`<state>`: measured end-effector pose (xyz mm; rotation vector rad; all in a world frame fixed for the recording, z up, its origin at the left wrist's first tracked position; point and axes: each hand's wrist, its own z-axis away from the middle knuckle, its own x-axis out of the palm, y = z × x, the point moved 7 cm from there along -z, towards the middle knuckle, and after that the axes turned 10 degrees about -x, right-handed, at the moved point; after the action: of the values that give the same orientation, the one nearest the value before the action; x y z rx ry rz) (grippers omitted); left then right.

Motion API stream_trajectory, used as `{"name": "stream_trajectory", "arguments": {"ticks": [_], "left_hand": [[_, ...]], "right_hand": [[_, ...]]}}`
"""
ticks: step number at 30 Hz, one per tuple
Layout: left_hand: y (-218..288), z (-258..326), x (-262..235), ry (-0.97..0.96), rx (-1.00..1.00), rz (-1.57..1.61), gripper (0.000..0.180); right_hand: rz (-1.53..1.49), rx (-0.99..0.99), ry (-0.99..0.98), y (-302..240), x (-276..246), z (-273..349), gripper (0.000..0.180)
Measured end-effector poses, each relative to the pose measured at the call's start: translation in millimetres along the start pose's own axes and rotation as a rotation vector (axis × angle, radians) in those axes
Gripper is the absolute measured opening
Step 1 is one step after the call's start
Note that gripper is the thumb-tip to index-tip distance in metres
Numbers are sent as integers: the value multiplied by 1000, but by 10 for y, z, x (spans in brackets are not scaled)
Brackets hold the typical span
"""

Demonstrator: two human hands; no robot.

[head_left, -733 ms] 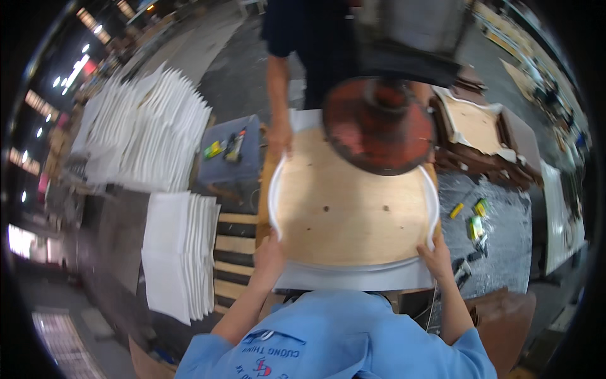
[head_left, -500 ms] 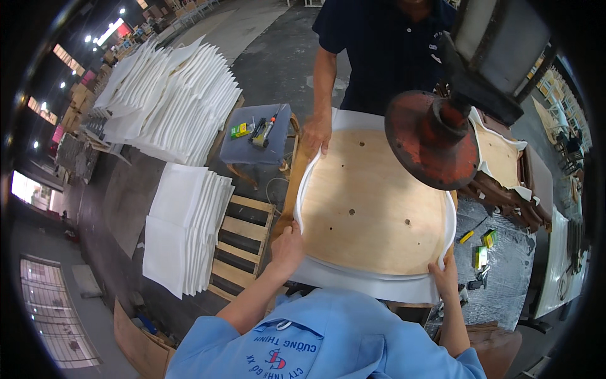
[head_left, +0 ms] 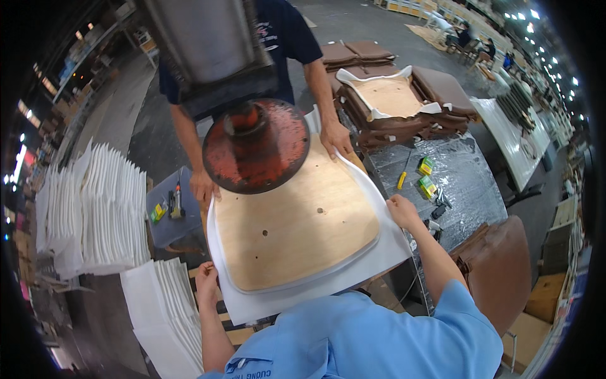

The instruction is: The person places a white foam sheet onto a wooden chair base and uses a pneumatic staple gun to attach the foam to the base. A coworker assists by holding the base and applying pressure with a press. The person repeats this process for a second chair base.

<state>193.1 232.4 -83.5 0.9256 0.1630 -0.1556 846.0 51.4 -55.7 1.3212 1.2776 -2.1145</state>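
Note:
A rounded plywood seat board point(head_left: 297, 227) lies on a larger white foam sheet point(head_left: 353, 278). My left hand point(head_left: 205, 278) grips the foam's near-left edge. My right hand point(head_left: 401, 210) holds its right edge beside the board. Across from me a person in a dark blue shirt presses one hand point(head_left: 203, 186) on the far-left edge and the other hand point(head_left: 334, 136) on the far-right edge. A rusty red round press plate point(head_left: 255, 145) hangs over the board's far-left part, under a grey machine column point(head_left: 208, 50).
Stacks of white foam sheets stand at the left point(head_left: 95, 208) and lower left point(head_left: 164, 309). A small grey stand point(head_left: 167, 211) holds tools. Brown cushions point(head_left: 391, 101) pile up behind a plastic-covered table point(head_left: 461, 183); another brown cushion point(head_left: 499, 265) leans at the right.
The view has swung, so the board now sits turned and closer. The red plate appears over its far-left part instead of far-right. All hands stay on the edges.

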Motion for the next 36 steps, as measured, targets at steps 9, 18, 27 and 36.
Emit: {"name": "stream_trajectory", "arguments": {"ticks": [9,18,27,36], "left_hand": [[150,-28,144,122,66,-401,38],[120,390,490,621,397,-661,37],[108,421,480,677,630,-665,29],[97,407,439,627,594,-534,38]], "right_hand": [[-206,-70,66,-236,234,38,33],[145,-224,238,-764,387,411,10],[189,-374,242,-794,532,419,11],[112,-338,176,-716,501,379,10]]}}
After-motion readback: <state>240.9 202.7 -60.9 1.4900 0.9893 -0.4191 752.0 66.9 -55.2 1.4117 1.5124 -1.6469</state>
